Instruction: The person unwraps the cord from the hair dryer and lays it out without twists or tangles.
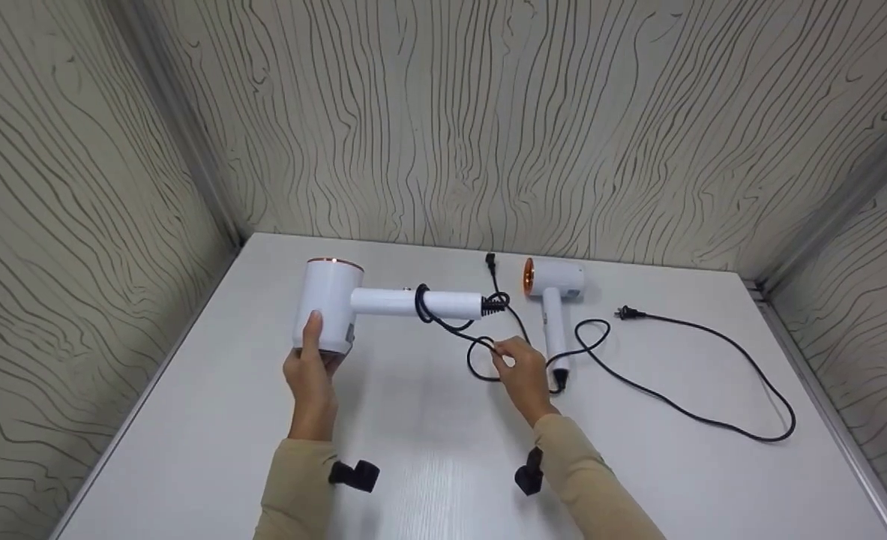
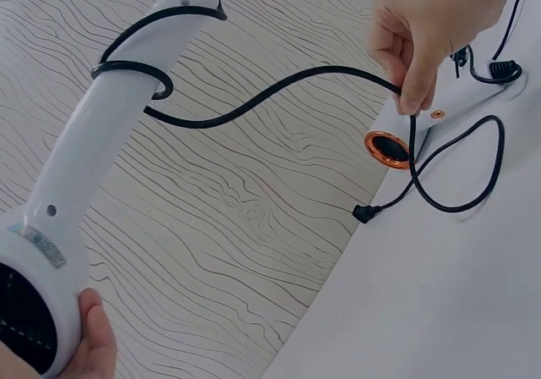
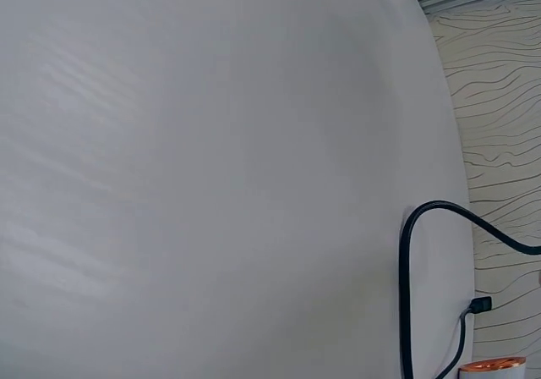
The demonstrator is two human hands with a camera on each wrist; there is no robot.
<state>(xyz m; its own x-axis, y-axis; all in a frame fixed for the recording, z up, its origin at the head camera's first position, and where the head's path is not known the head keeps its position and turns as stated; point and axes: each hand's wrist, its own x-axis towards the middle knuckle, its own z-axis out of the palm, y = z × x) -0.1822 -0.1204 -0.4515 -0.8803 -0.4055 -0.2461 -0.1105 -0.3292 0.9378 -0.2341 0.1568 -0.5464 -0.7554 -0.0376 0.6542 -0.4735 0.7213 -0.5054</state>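
Observation:
My left hand (image 1: 313,375) grips the barrel of a white hair dryer (image 1: 328,304) with a copper-coloured rim, holding it up above the table. Its handle (image 1: 383,301) points right, and a black cord (image 2: 135,64) loops around that handle. Between thumb and fingers my right hand (image 1: 524,373) pinches the same cord, right of the handle's end. From this pinch the cord hangs in a loop, best seen in the left wrist view. The right wrist view shows a stretch of black cord (image 3: 406,286) but no hand.
A second white hair dryer (image 1: 559,279) lies at the back right of the white table (image 1: 211,420). Its cord (image 1: 683,409) curves out to a plug (image 1: 627,313) on the right. Another plug (image 1: 490,261) lies near the back edge. Patterned walls (image 1: 450,127) enclose the table.

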